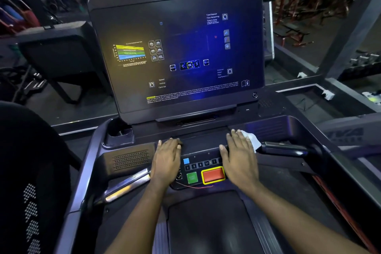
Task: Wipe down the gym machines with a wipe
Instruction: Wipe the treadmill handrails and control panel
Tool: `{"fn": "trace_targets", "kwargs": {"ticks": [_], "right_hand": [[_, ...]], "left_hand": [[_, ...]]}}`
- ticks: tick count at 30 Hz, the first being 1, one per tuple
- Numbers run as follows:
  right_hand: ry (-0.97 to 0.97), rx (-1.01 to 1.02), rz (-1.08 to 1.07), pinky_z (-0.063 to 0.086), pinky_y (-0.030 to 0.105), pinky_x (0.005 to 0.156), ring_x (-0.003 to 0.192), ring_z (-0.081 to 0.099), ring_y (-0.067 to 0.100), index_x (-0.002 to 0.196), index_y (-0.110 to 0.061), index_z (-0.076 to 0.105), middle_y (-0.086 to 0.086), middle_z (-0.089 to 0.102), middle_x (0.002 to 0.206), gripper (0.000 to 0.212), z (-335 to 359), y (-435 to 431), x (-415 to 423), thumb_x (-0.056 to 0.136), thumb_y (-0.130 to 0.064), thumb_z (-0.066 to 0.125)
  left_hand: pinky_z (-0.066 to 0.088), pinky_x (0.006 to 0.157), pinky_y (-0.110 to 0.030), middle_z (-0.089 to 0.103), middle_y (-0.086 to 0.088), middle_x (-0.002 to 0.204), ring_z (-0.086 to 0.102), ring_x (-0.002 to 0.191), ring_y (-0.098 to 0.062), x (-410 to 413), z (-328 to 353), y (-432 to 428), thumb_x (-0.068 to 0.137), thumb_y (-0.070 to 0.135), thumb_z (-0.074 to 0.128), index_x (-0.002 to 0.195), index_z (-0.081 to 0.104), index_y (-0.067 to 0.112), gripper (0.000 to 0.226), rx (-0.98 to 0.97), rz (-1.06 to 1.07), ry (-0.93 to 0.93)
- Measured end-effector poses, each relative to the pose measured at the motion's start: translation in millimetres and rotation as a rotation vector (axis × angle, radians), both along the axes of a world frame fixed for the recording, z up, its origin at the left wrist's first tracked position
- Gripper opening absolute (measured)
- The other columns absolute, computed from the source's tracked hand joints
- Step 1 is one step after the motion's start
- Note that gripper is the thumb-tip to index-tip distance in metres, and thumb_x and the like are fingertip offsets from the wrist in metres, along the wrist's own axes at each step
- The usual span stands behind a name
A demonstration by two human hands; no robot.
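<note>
At the far left corner of the treadmill console (288,171) sits a cup holder (118,130). Nearer, along the left edge, are a speaker grille (131,160) and a silver grip bar (125,186). The left hand (168,158) lies palm down with straight fingers on the console's middle ledge, holding nothing. Just right of it is the keypad (203,164), with keys reading 2, 5, 8 and 10, a green button (192,177) and a yellow-framed red button (213,175).

The right hand (240,154) lies flat with straight fingers, pressing on a white wipe (252,138). The crumpled wipe sticks out past the little-finger side. Its long axis runs from the far ledge toward the near right, its near corner just beside the dark right grip bar (284,147).

On the display panel (177,6) along the far edge, the legible words are "OK", "Speed", "Incline", "Calories", "Time Elapsed" and "Time Remaining".
</note>
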State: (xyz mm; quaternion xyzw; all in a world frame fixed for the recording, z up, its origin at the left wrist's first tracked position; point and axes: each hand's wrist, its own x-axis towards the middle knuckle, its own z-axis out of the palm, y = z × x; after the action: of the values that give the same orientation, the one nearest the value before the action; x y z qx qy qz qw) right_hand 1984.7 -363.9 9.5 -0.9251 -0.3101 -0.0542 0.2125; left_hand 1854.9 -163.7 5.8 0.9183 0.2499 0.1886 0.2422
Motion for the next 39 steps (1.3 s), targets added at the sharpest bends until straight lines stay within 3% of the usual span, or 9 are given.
{"fn": "trace_targets", "kwargs": {"ticks": [6,13,17,21,25,28,31,35,39], "right_hand": [[0.034,0.212,-0.011,0.017,0.044,0.126,0.157,-0.001,0.018,0.162,-0.012,0.006,0.003,0.000,0.170,0.067,-45.2,-25.3,-54.7,0.106,-0.038,0.031],[0.031,0.327,-0.046,0.010,0.048,0.126,0.157,0.000,0.022,0.161,-0.009,0.015,0.006,0.002,0.170,0.063,-47.8,-3.7,-40.6,0.106,-0.032,0.035],[0.067,0.571,-0.085,0.008,0.041,0.127,0.157,0.000,0.022,0.161,-0.006,0.010,0.010,-0.005,0.170,0.067,-48.6,-2.0,-53.8,0.105,-0.027,0.040],[0.065,0.436,-0.268,0.010,0.048,0.126,0.157,-0.002,0.021,0.161,-0.006,0.009,0.008,0.000,0.170,0.066,-67.7,6.1,-62.7,0.107,-0.040,0.024],[0.054,0.382,-0.318,0.004,0.039,0.127,0.157,-0.003,0.017,0.161,-0.008,0.007,0.006,0.002,0.170,0.065,-59.5,20.7,-46.8,0.107,-0.043,0.015],[0.007,0.328,-0.348,0.010,0.040,0.127,0.157,0.003,0.018,0.160,-0.004,0.015,0.008,0.011,0.168,0.065,-73.5,12.0,-76.7,0.107,-0.042,0.017],[0.030,0.310,-0.374,0.015,0.044,0.126,0.156,0.006,0.019,0.159,-0.003,0.018,0.008,0.014,0.167,0.068,-82.0,2.3,-90.5,0.107,-0.047,0.014],[0.091,0.404,-0.448,0.008,0.043,0.127,0.157,-0.001,0.019,0.160,-0.005,0.007,0.010,0.003,0.168,0.072,-58.3,33.5,-59.0,0.104,-0.050,0.012],[0.061,0.355,-0.409,0.003,0.036,0.127,0.157,-0.002,0.018,0.161,-0.007,0.006,0.008,0.004,0.169,0.069,-62.0,42.1,-80.1,0.106,-0.047,0.015]], "left_hand": [[0.028,0.121,-0.043,0.057,0.001,0.139,0.048,0.132,-0.015,-23.2,-8.5,-13.9,0.104,0.044,0.031,0.138,0.053,0.014,0.050,-0.081,0.122,-0.149],[0.038,0.110,-0.038,0.056,-0.007,0.141,0.049,0.131,-0.022,-59.5,-15.6,-14.4,0.104,0.043,0.033,0.146,0.045,0.008,0.056,-0.066,0.243,-0.081],[0.050,0.085,-0.044,0.068,0.001,0.112,0.065,0.103,-0.025,-63.2,-11.0,-0.7,0.103,0.053,0.028,0.127,0.053,0.022,0.046,-0.039,0.158,-0.032],[0.052,0.078,-0.042,0.070,0.007,0.096,0.067,0.090,-0.019,-71.7,-4.6,26.7,0.093,0.074,0.028,0.108,0.050,0.033,0.050,-0.172,0.039,0.057],[0.044,0.069,-0.037,0.066,0.007,0.083,0.065,0.083,-0.017,-77.3,-4.9,48.5,0.082,0.085,0.032,0.093,0.051,0.032,0.058,-0.150,-0.067,0.174],[0.041,0.067,-0.036,0.062,0.009,0.081,0.061,0.078,-0.014,-80.1,-3.2,51.0,0.081,0.086,0.036,0.087,0.050,0.030,0.058,-0.102,-0.111,0.212],[0.045,0.071,-0.036,0.060,0.010,0.084,0.059,0.079,-0.012,-81.2,-1.3,47.6,0.083,0.078,0.052,0.088,0.051,0.026,0.052,-0.044,-0.120,0.210],[0.047,0.073,-0.037,0.059,0.011,0.087,0.058,0.083,-0.012,-84.2,-1.5,49.0,0.081,0.073,0.062,0.090,0.051,0.027,0.048,-0.048,-0.147,0.192],[0.047,0.073,-0.036,0.059,0.011,0.089,0.058,0.084,-0.013,-83.8,-1.6,50.4,0.081,0.072,0.064,0.091,0.052,0.027,0.048,-0.051,-0.165,0.192]]}}
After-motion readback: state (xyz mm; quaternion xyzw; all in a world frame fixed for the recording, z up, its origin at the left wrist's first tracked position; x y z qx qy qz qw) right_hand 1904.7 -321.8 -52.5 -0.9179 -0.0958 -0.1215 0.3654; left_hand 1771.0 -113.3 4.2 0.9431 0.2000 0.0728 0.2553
